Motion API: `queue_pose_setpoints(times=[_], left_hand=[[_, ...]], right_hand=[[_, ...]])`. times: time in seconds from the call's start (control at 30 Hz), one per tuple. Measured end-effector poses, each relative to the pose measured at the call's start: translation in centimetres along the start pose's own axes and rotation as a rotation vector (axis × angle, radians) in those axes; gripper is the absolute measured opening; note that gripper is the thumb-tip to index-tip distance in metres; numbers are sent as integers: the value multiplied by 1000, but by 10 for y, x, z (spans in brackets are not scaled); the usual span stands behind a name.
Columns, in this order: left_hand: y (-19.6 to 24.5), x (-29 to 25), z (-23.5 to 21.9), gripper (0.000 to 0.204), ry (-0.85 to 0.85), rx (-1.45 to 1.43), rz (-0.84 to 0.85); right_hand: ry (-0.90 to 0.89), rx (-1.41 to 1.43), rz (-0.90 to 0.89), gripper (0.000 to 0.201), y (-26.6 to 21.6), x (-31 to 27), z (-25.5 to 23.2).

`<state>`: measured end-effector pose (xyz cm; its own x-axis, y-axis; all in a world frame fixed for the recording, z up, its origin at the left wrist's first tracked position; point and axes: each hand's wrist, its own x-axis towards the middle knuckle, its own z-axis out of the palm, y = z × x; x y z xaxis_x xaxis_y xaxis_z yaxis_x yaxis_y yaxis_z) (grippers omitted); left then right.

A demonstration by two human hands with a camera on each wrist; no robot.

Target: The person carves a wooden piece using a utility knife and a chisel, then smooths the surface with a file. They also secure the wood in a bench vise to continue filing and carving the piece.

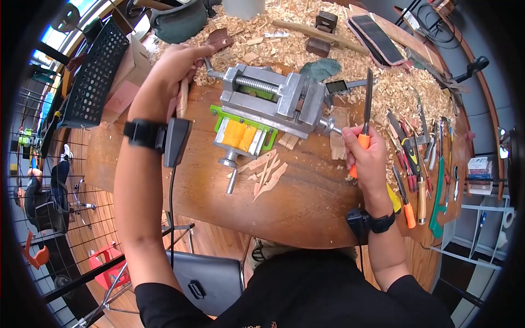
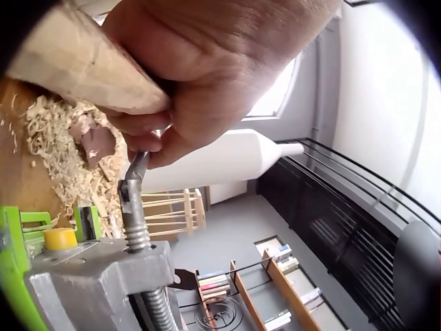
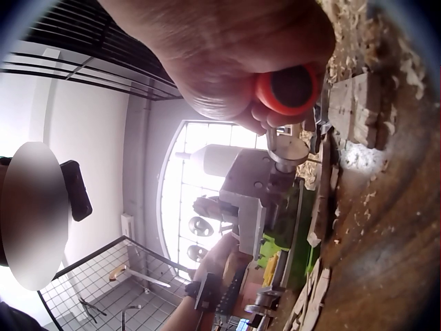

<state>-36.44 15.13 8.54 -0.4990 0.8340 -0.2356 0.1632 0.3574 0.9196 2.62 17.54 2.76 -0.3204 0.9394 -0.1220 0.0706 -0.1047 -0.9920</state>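
A grey metal vise [image 1: 273, 98] on a green base stands on the wooden table. My left hand [image 1: 174, 65] pinches the bent end of the vise's crank handle [image 2: 140, 165] at its left side. That same hand also holds a pale carved piece of wood [image 2: 89, 65], tucked under the palm and pointing toward me. On the vise's right, my right hand [image 1: 367, 158] grips a file by its orange handle [image 1: 363, 143], with the dark blade [image 1: 368, 98] pointing away from me. Its fingertips are right at the small crank bar [image 1: 334, 129] of the vise's right wheel.
Wood shavings [image 1: 257, 38] cover the back of the table. Thin wood offcuts [image 1: 268, 175] lie before the vise. Several hand tools [image 1: 421, 164] are spread at the right. A black perforated basket [image 1: 98, 71] is at the left, and a phone [image 1: 377, 38] lies at the back right.
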Motion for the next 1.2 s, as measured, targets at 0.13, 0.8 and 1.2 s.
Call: queue_pose_setpoints(times=[0.13, 0.8, 1.2], left_hand=[[-28, 6, -7, 18, -153, -109, -248], [2, -7, -5, 17, -72, -338, -86], [-30, -81, -23, 16, -53, -528, -293]], right_hand=[[-3, -20, -1, 21, -1, 1, 0], [-12, -15, 5, 21, -4, 1, 1], [-7, -38, -8, 21, 0, 2, 0]])
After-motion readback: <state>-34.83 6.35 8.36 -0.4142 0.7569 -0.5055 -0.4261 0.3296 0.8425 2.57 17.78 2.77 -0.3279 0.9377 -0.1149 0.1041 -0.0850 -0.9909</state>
